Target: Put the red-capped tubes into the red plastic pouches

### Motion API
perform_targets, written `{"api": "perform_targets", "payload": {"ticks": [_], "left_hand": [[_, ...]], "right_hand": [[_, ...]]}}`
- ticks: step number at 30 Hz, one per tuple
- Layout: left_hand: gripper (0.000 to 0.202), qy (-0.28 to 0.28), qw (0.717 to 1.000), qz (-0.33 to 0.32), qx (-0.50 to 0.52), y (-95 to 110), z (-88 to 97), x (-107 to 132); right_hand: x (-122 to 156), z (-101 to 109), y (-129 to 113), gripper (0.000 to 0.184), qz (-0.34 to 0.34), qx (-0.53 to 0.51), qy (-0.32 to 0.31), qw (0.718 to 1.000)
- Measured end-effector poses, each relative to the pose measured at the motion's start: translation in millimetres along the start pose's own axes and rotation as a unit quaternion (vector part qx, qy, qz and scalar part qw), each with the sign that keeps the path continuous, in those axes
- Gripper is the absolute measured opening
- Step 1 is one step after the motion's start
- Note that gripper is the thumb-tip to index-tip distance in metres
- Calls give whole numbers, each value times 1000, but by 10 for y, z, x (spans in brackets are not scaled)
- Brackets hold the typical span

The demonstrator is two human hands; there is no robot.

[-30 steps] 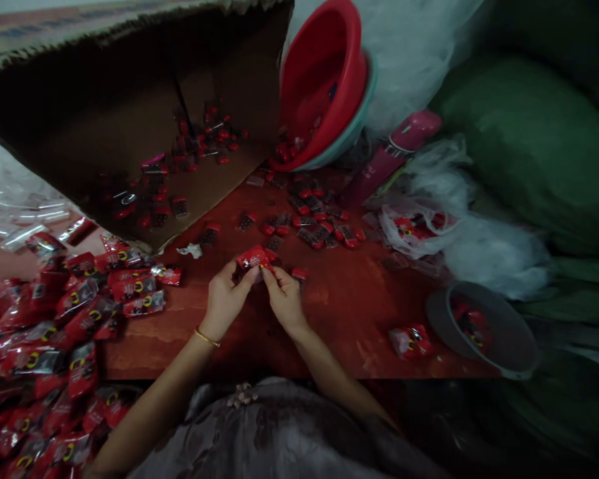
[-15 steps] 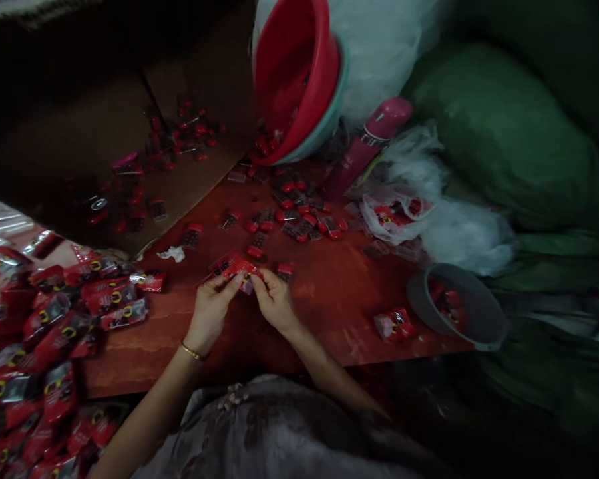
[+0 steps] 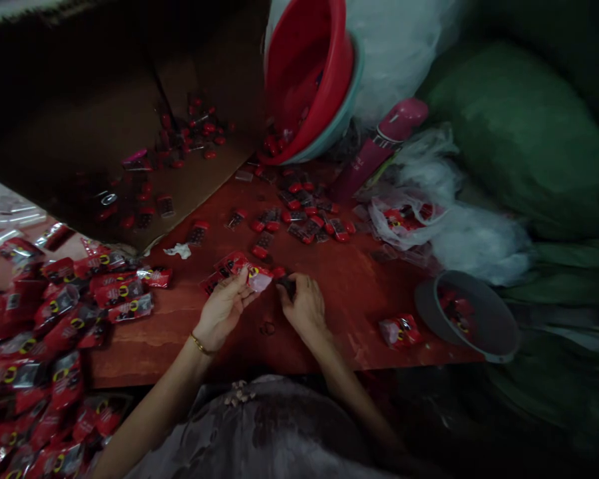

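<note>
My left hand (image 3: 223, 311), with a gold bangle at its wrist, pinches a red printed plastic packet (image 3: 259, 278) between thumb and fingers. More red printed film shows behind the thumb; whether it is one packet or more I cannot tell. My right hand (image 3: 306, 309) has its thumb and fingers closed on a small clear case with a red end (image 3: 278, 273), low over the table. Its fingers hide part of the case. Several similar red-ended cases (image 3: 313, 227) lie scattered just beyond both hands.
Filled red packets (image 3: 70, 326) are heaped at left. Behind them a cardboard box (image 3: 199, 193) lies open towards me. Tilted red basin (image 3: 343, 53), pink bottle (image 3: 362, 166), clear plastic bag (image 3: 409, 233) and grey bucket (image 3: 494, 339) border the red table (image 3: 349, 293). A single packet (image 3: 400, 330) lies near the bucket.
My right hand has let go of the packet, moved right and closed on a small red-ended case. My left hand keeps the packet. The whole view has shifted slightly.
</note>
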State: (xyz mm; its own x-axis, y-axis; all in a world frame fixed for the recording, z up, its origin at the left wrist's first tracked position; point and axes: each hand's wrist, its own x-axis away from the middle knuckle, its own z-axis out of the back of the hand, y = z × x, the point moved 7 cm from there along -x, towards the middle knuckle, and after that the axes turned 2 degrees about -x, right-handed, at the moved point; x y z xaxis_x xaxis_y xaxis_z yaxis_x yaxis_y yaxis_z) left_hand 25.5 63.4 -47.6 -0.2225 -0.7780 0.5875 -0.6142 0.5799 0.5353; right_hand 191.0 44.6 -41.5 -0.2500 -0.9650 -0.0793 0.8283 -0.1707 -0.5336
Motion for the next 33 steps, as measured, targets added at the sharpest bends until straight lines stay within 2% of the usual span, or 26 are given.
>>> {"api": "perform_targets", "payload": {"ticks": [2,3,6,8,11,15,18,22,28,33], "left_hand": [[38,2,1000,-14,-7,28,31,14],[38,5,999,-28,-14,54,51,21],[36,14,997,-70,-43,119,87,38],[36,9,994,-88,-64,132,63,47],[37,-10,989,-107,-99,125,-3,59],[34,-38,978,-139,-150,142,-21,80],[33,-54,971,-150,-176,159,-1,100],[36,-44,979,-139,-140,161,-5,128],[36,-25,990,-108,-88,63,-35,118],[36,-20,988,-114,-100,-1,-21,112]], "right_hand": [[43,11,23,22,-10,-134,-13,991],[74,29,35,23,-19,-210,-27,977],[200,117,-7,25,-31,-401,-90,911],[285,168,-81,25,-36,-456,-131,879],[360,170,-182,25,-43,-481,-170,859],[357,71,-220,26,-52,-484,-196,851],[312,48,-196,27,-60,-481,-172,857],[283,45,-222,27,-66,-475,-148,865],[284,11,-299,27,-69,-486,-141,860],[273,-5,-293,25,-52,-472,-109,874]]}}
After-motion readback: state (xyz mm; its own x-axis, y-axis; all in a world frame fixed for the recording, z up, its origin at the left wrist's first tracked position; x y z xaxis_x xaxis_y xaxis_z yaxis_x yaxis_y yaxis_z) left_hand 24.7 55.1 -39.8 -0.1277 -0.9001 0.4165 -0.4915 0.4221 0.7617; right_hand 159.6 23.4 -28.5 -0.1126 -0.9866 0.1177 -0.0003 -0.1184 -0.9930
